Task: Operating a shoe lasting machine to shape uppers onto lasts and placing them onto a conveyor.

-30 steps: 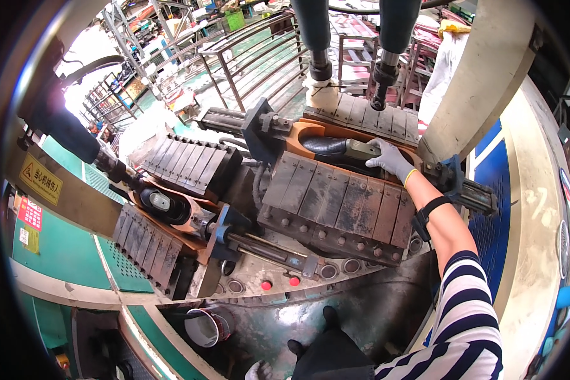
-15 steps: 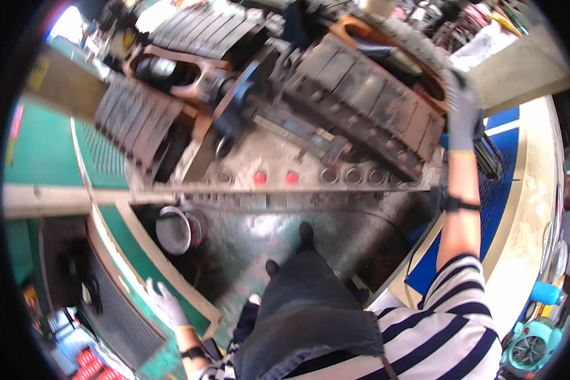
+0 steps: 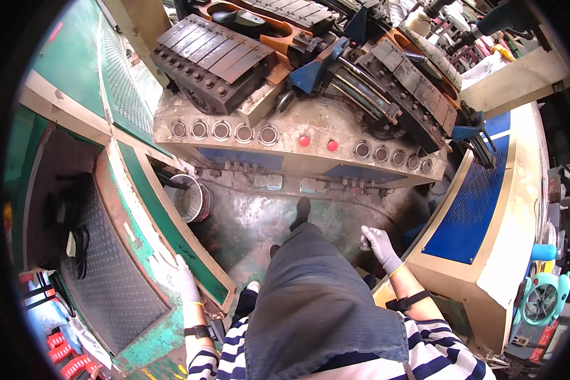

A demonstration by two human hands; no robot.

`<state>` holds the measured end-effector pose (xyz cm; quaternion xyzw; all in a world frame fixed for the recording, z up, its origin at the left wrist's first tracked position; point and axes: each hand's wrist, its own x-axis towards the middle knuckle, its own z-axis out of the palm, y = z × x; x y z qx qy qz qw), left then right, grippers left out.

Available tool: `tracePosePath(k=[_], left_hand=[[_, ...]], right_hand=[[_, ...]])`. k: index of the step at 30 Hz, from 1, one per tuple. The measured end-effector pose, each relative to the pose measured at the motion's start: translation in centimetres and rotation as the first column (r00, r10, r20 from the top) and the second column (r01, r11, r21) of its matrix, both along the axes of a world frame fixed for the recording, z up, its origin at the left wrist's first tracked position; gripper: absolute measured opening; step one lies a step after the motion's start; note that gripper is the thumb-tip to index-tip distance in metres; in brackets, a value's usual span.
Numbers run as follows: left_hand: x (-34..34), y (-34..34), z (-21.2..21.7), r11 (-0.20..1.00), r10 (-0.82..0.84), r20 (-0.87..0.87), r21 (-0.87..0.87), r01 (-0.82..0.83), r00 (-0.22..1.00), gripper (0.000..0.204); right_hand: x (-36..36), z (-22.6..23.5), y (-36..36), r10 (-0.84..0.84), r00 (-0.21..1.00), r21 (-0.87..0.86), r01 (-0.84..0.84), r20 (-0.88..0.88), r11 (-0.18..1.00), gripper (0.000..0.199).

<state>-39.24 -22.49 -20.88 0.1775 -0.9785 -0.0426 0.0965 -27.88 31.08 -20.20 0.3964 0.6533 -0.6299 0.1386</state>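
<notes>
My left hand (image 3: 176,277), in a pale glove, is open with fingers stretched out beside the worn green-and-cream edge of a machine frame (image 3: 136,231). I cannot tell whether it touches that edge. My right hand (image 3: 380,246), also gloved, hangs in the air with its fingers curled in, and nothing shows in it. Ahead stands a machine with a cream control panel (image 3: 310,121) carrying round buttons, two of them red. Above the panel sit a bolted, ribbed metal mould block (image 3: 215,57) on the left and another block (image 3: 408,82) on the right, with blue brackets (image 3: 323,66) between.
A bucket (image 3: 193,201) stands on the floor at left. To the right is a cream cabinet with a blue perforated panel (image 3: 472,196). A turquoise fan (image 3: 541,301) and a blue bottle (image 3: 543,252) sit at far right. A ridged dark step (image 3: 117,266) lies at left.
My right hand has left the right mould block's far end and come back down near my body, fingers curled. My left hand has moved slightly forward. The view has shifted left.
</notes>
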Motion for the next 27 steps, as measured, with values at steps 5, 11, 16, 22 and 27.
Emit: tracePosePath(k=[5, 11, 16, 22, 27], left_hand=[[0.2, 0.2, 0.8, 0.996, 0.01, -0.014, 0.092, -0.009, 1.0, 0.068], [0.5, -0.2, -0.1, 0.996, 0.052, 0.006, 0.067, -0.052, 0.999, 0.067], [-0.2, -1.8, -0.3, 0.999, -0.032, -0.015, 0.043, 0.033, 0.999, 0.066], [-8.2, -5.6, -2.7, 1.0, 0.013, -0.082, -0.021, -0.014, 0.997, 0.064], [-14.9, -7.1, -2.5, 0.995, 0.096, 0.013, -0.004, -0.096, 0.995, 0.082]], right_hand=[[3.9, -1.4, -1.3, -0.046, 0.993, -0.037, 0.05, 0.104, 0.998, 0.023], [5.4, -2.6, -1.8, -0.011, 0.991, -0.12, 0.028, 0.135, 0.992, 0.026], [0.3, -1.9, -2.9, 0.283, 0.947, -0.011, -0.285, 0.153, 0.959, 0.028], [-9.7, 0.3, -6.1, 0.631, 0.775, 0.032, -0.63, -0.041, 0.776, 0.029], [-19.0, 4.1, -8.4, 0.65, 0.719, 0.075, -0.655, -0.246, 0.752, 0.028]])
